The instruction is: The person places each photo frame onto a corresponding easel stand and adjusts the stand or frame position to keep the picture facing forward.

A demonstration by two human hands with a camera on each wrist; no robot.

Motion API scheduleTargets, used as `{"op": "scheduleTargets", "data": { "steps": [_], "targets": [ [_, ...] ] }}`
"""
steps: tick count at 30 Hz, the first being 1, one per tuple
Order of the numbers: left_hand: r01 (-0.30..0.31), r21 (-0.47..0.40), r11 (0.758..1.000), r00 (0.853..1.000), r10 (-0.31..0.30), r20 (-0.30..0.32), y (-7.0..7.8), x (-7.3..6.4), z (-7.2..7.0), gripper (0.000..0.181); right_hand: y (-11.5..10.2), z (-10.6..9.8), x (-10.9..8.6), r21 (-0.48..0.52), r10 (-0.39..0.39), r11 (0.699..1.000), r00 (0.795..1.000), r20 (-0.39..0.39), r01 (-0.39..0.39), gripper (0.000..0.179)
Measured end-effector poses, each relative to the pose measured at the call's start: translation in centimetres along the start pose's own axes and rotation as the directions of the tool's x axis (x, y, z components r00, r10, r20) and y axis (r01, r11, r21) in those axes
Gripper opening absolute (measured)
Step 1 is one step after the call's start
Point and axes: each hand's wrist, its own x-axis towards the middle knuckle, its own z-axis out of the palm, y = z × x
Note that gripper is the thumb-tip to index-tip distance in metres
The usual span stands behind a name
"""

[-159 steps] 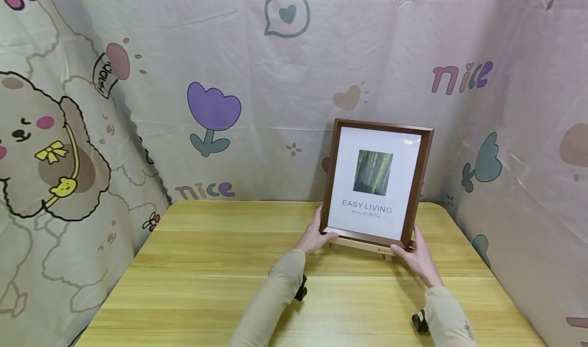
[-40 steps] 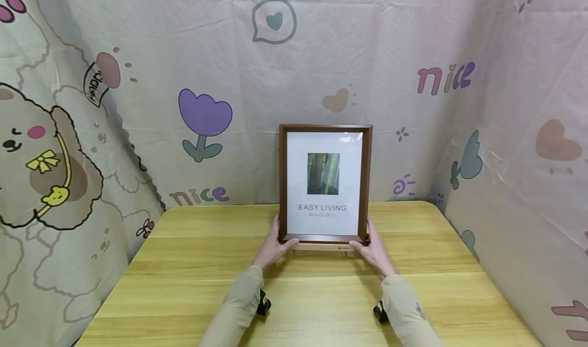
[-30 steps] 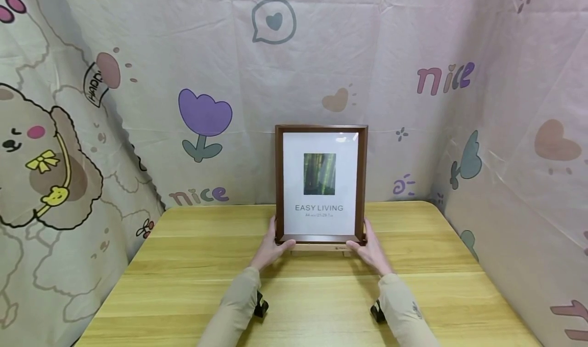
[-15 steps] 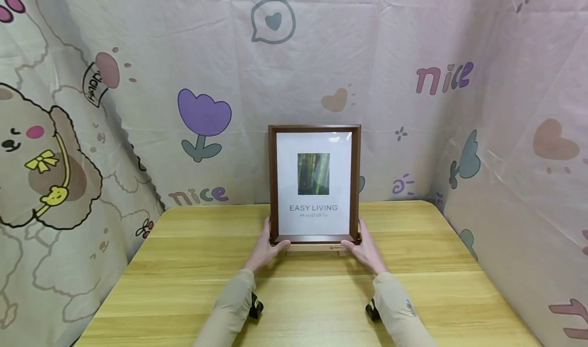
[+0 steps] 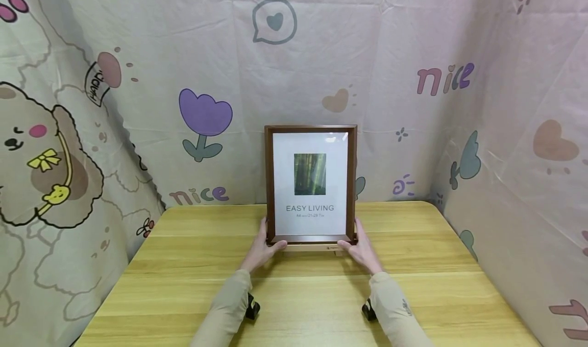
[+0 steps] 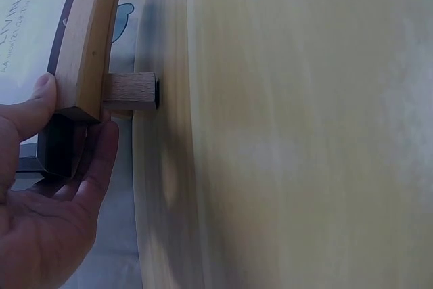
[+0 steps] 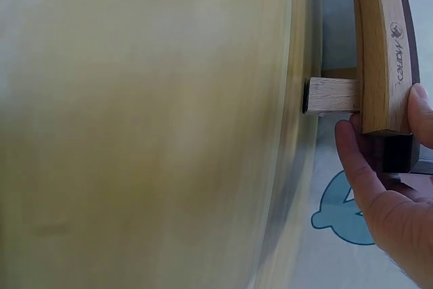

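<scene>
A brown picture frame stands upright around the middle of the table, its white sheet reading EASY LIVING below a small green bamboo picture. Under its bottom edge runs the pale wooden ledge of a tabletop easel, most of which the frame hides. My left hand grips the lower left corner, thumb in front and fingers behind and beneath. At the lower right corner my right hand holds on the same way. Both wrist views show a short wooden easel leg beyond the ledge, near the curled fingertips.
The wood-grain table has its back edge just behind the frame. A pale cloth backdrop with printed tulips, hearts and a bear hangs behind and along both sides. Black camera mounts sit at both wrists.
Both hands have carried the frame and easel leftward from the right side of the table toward the middle. Earlier the frame was tilted; now it stands straight. The grip looks the same.
</scene>
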Motion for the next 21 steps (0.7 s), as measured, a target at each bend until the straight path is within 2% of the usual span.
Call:
{"op": "scheduleTargets", "data": {
  "steps": [5, 21],
  "targets": [
    [-0.016, 0.001, 1.000, 1.000, 0.016, -0.010, -0.04, 0.11, -0.12, 0.100, -0.23, 0.12, -0.01, 0.014, 0.000, 1.000, 1.000, -0.006, 0.000, 0.094],
    [-0.008, 0.005, 1.000, 1.000, 0.008, -0.011, -0.04, -0.04, -0.38, 0.100, -0.24, 0.34, 0.08, 0.038, -0.027, 0.999, 1.000, -0.004, 0.027, 0.095]
  ]
}}
